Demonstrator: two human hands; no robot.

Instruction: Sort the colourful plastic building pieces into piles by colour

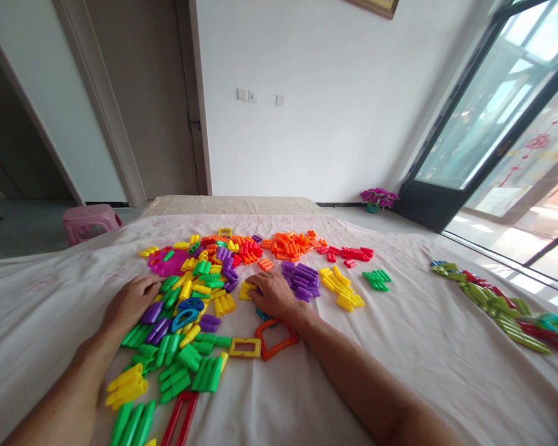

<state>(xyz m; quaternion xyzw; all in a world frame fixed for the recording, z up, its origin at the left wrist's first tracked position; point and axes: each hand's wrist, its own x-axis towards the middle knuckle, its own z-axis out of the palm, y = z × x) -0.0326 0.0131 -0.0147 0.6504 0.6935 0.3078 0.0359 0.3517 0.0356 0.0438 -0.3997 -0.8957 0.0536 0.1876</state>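
My left hand (137, 301) lies at the left edge of a mixed heap of plastic building pieces, fingers apart and slightly bent. Nearest to it are a green piece (170, 283) and a purple piece (152, 312); I see nothing held in it. At the right side of the heap, my right hand (275, 292) has its fingers closed on a yellow building piece (245, 290), which it partly covers. Beside that hand lies a sorted purple pile (304, 280). An orange frame piece (279, 350) and a yellow frame piece (245, 348) lie below its wrist.
Across the cloth-covered table (400, 371) are separate piles: orange pieces (291, 246), red pieces (363, 254), yellow pieces (341, 286) and green pieces (376, 279). Light green pieces (486, 297) lie far right. A pink stool (90, 223) stands beyond the table at left.
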